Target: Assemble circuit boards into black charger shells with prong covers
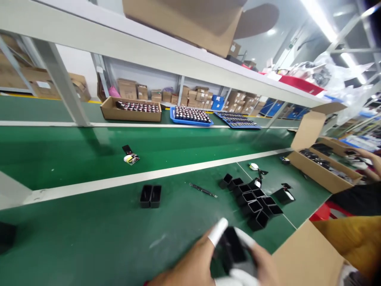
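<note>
At the bottom of the head view, a black rectangular plastic case [233,246] sits between my two hands, blurred by motion. My left hand [196,258] grips it from the left, and my right hand [263,262] closes on its right side. White covers show on several fingertips. The lower part of the case is hidden by fingers. Just beyond my hands, a cluster of open-topped black cases [254,206] stands on the green work surface [119,246]. Two more black cases [151,195] stand side by side to the left. A pair of tweezers [203,190] lies between the two groups.
A conveyor belt [184,145] runs beyond a white rail. Parts fill a cardboard tray [131,114] and blue trays [192,117] behind it. A small wired part [131,158] lies on the belt. At right, a person's hand [367,157] is by an open carton [324,171].
</note>
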`<control>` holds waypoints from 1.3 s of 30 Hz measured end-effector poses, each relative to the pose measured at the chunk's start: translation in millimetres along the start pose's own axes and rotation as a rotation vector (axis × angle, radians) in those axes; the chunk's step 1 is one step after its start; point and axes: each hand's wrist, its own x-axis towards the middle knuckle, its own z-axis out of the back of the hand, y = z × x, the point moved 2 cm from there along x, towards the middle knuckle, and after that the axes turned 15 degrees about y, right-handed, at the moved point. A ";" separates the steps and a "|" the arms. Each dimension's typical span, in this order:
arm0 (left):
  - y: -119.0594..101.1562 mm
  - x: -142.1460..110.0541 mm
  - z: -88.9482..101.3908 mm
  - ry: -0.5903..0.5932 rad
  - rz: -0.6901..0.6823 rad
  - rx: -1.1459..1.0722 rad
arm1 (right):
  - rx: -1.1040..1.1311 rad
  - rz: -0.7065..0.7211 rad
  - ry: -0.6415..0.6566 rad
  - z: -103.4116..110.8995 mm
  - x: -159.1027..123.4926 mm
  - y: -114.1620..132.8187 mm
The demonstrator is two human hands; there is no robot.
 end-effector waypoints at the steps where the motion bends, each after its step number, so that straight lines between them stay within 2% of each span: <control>1: 7.7 -5.0 6.8 -0.068 0.041 -0.034 | 0.030 0.018 0.057 -9.0 18.4 7.0; 4: 34.1 -30.8 31.9 -0.339 0.190 -0.034 | 0.094 0.092 0.221 -39.7 70.7 25.6; 6: 47.9 -48.7 46.2 -0.464 0.247 0.083 | 0.090 0.150 0.200 -54.7 96.9 29.3; 8: 57.2 -60.9 55.2 -0.516 0.269 0.186 | 0.073 0.182 0.122 -63.7 115.9 24.0; 11: 66.9 -66.9 60.6 -0.534 0.276 0.220 | 0.040 0.185 0.072 -70.3 130.0 11.4; 14: 74.5 -65.6 62.2 -0.549 0.288 0.225 | -0.024 0.195 0.058 -67.0 125.5 10.2; 16: 78.6 -64.3 63.2 -0.554 0.290 0.225 | -0.107 0.202 0.136 -61.4 118.3 16.3; 18: 81.2 -63.7 64.0 -0.553 0.286 0.223 | -0.186 0.184 0.286 -56.1 113.8 22.2; 20: 82.4 -64.2 64.5 -0.552 0.287 0.215 | -0.080 0.143 0.367 -51.5 114.5 24.0; 24: 84.4 -66.8 63.8 -0.558 0.286 0.221 | 0.379 0.105 0.280 -50.6 126.1 19.6; 28: 86.6 -68.4 62.5 -0.572 0.253 0.254 | 0.511 0.115 0.291 -58.1 135.9 22.5; 35: 86.4 -68.3 61.9 -0.563 0.245 0.264 | 0.550 0.107 0.302 -68.8 145.3 29.6; 39: 87.0 -68.4 59.9 -0.563 0.229 0.263 | 0.293 0.031 0.335 -63.4 141.6 22.4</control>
